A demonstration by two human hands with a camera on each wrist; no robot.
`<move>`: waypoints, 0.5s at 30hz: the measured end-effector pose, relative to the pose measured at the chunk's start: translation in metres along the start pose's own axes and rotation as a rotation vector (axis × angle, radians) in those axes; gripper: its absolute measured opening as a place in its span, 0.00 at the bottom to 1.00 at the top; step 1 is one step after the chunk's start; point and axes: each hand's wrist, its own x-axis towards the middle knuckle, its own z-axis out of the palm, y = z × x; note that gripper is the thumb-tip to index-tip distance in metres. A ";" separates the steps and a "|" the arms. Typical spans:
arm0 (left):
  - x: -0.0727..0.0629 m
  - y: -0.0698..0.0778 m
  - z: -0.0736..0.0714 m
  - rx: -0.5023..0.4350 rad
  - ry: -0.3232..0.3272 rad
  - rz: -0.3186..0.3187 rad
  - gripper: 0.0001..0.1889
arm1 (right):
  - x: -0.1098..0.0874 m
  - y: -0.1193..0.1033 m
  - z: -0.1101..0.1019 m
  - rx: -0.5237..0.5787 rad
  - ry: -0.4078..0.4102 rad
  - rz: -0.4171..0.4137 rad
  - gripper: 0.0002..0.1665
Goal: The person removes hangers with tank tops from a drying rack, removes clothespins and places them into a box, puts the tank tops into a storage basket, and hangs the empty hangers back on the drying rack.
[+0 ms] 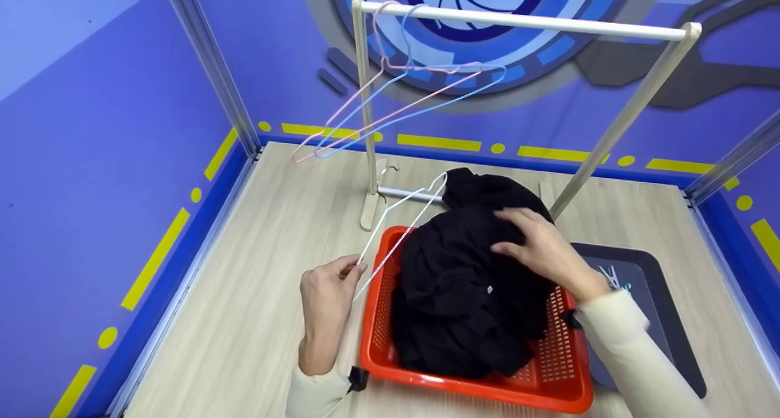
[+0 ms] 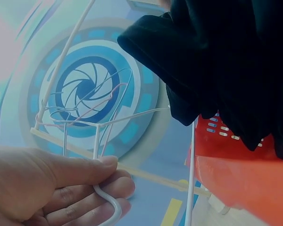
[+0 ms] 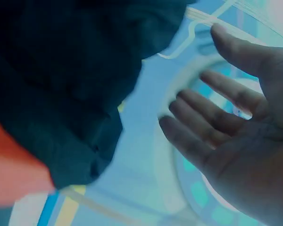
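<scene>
My left hand pinches a white clothes hanger to the left of the red basket. In the left wrist view the hanger's hook lies between thumb and fingers. Its far end reaches up to a black garment, which is bunched up over the basket and partly inside it; whether that end sits inside the cloth I cannot tell. Over the garment's right side is my right hand, fingers spread and holding nothing. A gap separates it from the black cloth in the right wrist view.
The red basket stands on the wooden table. Behind it rises a drying rack, with a pink hanger and a blue hanger on its bar. To the right, a dark tray holds small clothespins.
</scene>
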 end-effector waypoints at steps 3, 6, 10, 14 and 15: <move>0.000 0.000 0.001 0.000 -0.003 -0.002 0.07 | 0.016 0.006 0.014 -0.044 -0.053 0.021 0.46; 0.000 0.001 0.001 -0.006 -0.009 -0.003 0.07 | 0.025 0.012 0.027 -0.094 -0.075 0.000 0.46; 0.000 0.002 0.001 -0.009 -0.017 0.000 0.07 | 0.029 0.016 0.039 -0.133 -0.040 -0.086 0.31; -0.001 0.000 0.000 0.003 -0.011 0.008 0.07 | 0.029 0.016 0.045 -0.123 0.038 -0.119 0.16; -0.001 -0.001 -0.001 0.008 -0.007 0.012 0.07 | 0.029 0.016 0.045 -0.118 0.060 -0.114 0.13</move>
